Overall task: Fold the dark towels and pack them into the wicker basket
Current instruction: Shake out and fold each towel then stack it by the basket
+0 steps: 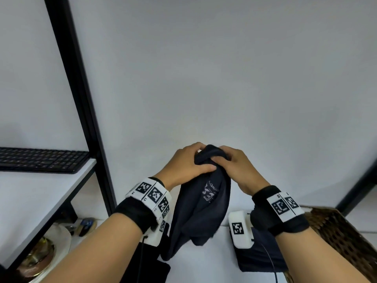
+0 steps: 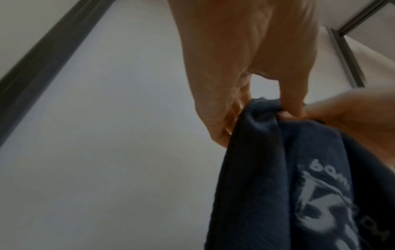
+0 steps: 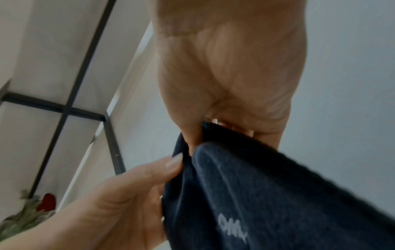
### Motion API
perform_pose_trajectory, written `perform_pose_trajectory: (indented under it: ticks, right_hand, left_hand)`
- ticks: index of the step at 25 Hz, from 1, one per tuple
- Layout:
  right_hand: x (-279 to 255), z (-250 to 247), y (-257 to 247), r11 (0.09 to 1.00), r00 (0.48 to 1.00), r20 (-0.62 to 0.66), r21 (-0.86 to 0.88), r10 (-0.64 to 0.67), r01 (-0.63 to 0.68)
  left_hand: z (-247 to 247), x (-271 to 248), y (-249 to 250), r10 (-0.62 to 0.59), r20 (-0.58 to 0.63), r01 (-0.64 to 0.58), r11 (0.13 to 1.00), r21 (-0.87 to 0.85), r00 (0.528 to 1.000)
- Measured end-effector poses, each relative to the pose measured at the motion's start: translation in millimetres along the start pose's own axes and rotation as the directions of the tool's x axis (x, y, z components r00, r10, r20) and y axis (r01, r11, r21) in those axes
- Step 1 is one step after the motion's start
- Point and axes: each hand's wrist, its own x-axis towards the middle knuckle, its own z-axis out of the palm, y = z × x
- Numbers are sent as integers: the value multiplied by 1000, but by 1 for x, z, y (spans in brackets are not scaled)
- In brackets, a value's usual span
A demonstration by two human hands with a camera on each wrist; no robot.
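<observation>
Above the table, left hand (image 1: 186, 163) and right hand (image 1: 238, 166) grip a bunched, white-printed dark towel (image 1: 201, 209).

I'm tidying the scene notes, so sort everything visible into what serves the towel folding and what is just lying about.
Part of the job:
- dark towel, held up by left hand and right hand
- folded dark towel on the table
- wicker basket, at right

Just lying about:
- keyboard on the shelf
- plates and small clutter under the shelf
</observation>
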Motion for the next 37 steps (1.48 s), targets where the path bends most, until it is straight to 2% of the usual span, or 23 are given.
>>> perform_pose_trajectory:
  ticks: [2,5,8,10,12,15,18,21,23,25,27,29,32,34,37]
  right_hand:
    - [6,3,-5,997,998,-6,-46,-59,59]
    - [2,-3,14,997,1000,5,-71,-24,24]
    - [-10,-25,57,945,999,28,-325,32,-22]
    - [-14,-46,77,892,998,-31,-448,52,-60]
    - [-12,-69,84,860,995,-102,-507,4,-56]
    - [4,-98,72,831,969,-195,-557,-150,17]
    - [38,-114,47,796,930,-261,-603,-260,53]
    - [72,-128,18,757,894,-276,-646,-353,100]
    - [87,-139,-5,694,889,-223,-707,-401,136]
    - [90,-146,-32,630,842,-231,-761,-487,155]
    - [78,-150,-58,702,770,-349,-690,-535,175]
    - [61,-150,-77,835,733,-468,-489,-495,252]
    - [14,-142,-92,901,751,-501,-185,-429,392]
    - [-23,-130,-94,907,773,-501,-64,-389,415]
    - [-74,-113,-86,911,817,-472,67,-330,406]
  left_hand:
    - [4,6,3,32,-63,-33,999,-14,997]
    - [-10,13,-1,-7,-213,-11,996,-85,977]
    - [-30,20,-13,-114,-337,47,979,-199,935]
    - [-41,22,-17,-174,-375,64,955,-290,910]
    - [-50,25,-15,-202,-380,54,929,-365,903]
    - [-59,40,-13,-192,-397,32,926,-376,898]
    - [-71,63,-12,-104,-440,-7,970,-243,892]
    - [-97,82,-3,-73,-529,-3,990,-143,845]
    - [-118,87,10,-86,-571,-7,987,-160,817]
    - [-133,83,26,-90,-570,-73,964,-257,817]
    - [-144,72,41,-78,-581,-165,921,-353,810]
    - [-149,53,51,-44,-604,-240,893,-382,796]
    - [-152,12,55,14,-621,-304,880,-364,784]
    - [-150,-17,52,50,-624,-322,887,-331,779]
    - [-144,-59,42,49,-597,-324,873,-363,801]
